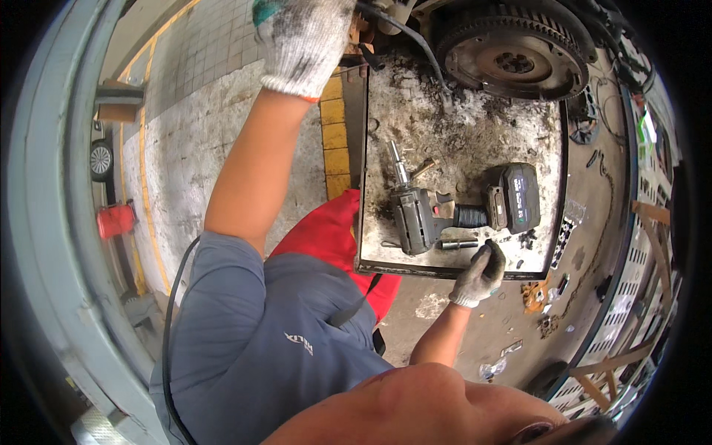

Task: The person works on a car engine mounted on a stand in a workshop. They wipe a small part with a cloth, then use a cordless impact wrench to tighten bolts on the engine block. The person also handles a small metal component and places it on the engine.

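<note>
My left hand (304,48), in a knitted white glove, is raised at the top beside the engine's edge and a dark hose (408,33). The frame's edge cuts off its fingers. My right hand (480,274), in a grimy glove, is at the near edge of a dirty metal-topped bench (460,133). Its fingers are curled in; whatever they may hold is hidden. Close by lies a black cordless impact wrench (419,215), its long socket pointing away and its battery (519,196) to the right. A dark cylindrical socket (460,243) lies beside the handle.
An engine flywheel (515,63) with a toothed rim overhangs the bench's far end. A small bolt-like piece (424,168) lies near the wrench. Perforated shelving (630,274) runs along the right. A grey-blue post (55,185) stands at far left, near a red container (115,220).
</note>
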Available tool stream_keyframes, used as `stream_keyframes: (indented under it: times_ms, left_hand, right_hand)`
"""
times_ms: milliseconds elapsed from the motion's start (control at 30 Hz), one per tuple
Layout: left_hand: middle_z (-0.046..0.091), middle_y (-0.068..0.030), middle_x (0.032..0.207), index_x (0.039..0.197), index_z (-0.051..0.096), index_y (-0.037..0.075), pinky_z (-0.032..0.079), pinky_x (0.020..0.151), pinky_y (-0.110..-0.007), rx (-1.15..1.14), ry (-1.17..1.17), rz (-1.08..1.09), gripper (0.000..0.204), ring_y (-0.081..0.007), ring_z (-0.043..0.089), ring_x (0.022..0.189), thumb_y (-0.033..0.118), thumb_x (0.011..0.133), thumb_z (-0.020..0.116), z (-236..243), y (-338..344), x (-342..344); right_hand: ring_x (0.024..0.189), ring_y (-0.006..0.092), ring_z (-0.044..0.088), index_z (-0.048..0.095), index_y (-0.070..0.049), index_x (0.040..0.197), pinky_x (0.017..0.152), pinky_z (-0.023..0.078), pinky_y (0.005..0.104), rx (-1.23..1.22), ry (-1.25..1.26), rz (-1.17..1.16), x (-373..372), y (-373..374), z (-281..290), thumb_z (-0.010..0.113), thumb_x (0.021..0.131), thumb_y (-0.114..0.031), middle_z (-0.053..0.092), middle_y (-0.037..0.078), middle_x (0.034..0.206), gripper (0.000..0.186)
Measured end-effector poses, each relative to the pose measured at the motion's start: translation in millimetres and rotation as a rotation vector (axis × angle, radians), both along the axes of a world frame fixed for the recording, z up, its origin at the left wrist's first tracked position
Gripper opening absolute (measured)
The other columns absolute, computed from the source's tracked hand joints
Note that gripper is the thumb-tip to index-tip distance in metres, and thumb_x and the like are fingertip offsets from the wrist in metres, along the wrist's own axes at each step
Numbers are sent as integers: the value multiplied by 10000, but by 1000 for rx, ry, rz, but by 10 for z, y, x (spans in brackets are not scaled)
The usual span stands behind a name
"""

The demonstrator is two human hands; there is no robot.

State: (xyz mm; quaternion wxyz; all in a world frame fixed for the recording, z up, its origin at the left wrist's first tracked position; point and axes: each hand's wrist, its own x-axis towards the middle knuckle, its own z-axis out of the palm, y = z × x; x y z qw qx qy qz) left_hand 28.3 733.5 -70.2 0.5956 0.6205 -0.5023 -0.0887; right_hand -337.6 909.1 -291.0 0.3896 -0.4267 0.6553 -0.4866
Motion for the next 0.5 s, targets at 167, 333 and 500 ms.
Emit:
stream_keyframes:
  times_ms: [167,333,500]
  left_hand:
    - [672,-176,1125,1195,638,-18,508,935,-391,-209,-400,85,286,-294,649,1037,161,977,684,-461,15,76]
    - [651,-214,1177,1174,666,-15,537,947,-456,-306,-595,78,293,-393,646,1091,129,924,720,-545,115,102]
    - [667,-154,1194,1235,687,51,550,970,-423,-403,-703,119,392,-354,659,1095,138,867,793,-759,294,230]
  right_hand:
    - [977,163,637,658,59,1164,875,548,277,36,15,-37,-67,-9,-14,598,1029,-55,690,115,1108,186]
    - [969,149,630,657,53,1154,877,536,274,13,127,52,-103,35,-78,591,1033,-58,692,97,1101,177]
    - [938,137,629,662,38,1146,838,532,262,-30,251,96,-12,45,-105,586,1037,-52,697,86,1072,161]
